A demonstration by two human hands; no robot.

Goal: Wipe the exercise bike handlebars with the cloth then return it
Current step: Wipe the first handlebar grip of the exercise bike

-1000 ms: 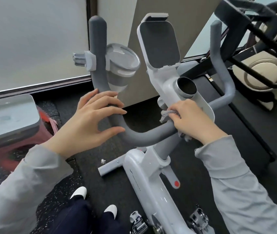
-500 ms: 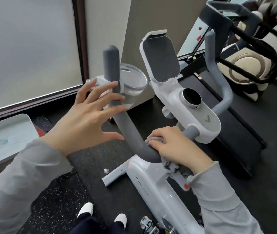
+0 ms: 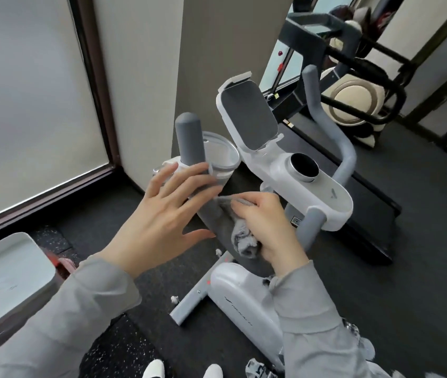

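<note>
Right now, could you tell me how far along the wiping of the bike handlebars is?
Mid-job. Nothing shows which stretches are already clean. In hand: the right hand presses the grey cloth against the left handlebar at its lower bend, while the left hand steadies that bar with open fingers. Left: the right handlebar has no cloth on it, and the cloth is not yet returned.

I see both arms covered in loose, light grey long sleeves [image 3: 61, 320] of soft matte fabric, creased at the elbows and ending in plain cuffs at the wrists. Both hands are bare: the left hand [image 3: 159, 216] and the right hand [image 3: 268, 227] carry no gloves, rings or watch. At the bottom edge, dark trousers [image 3: 124, 364] meet two white shoe tips [image 3: 154, 369].
</note>
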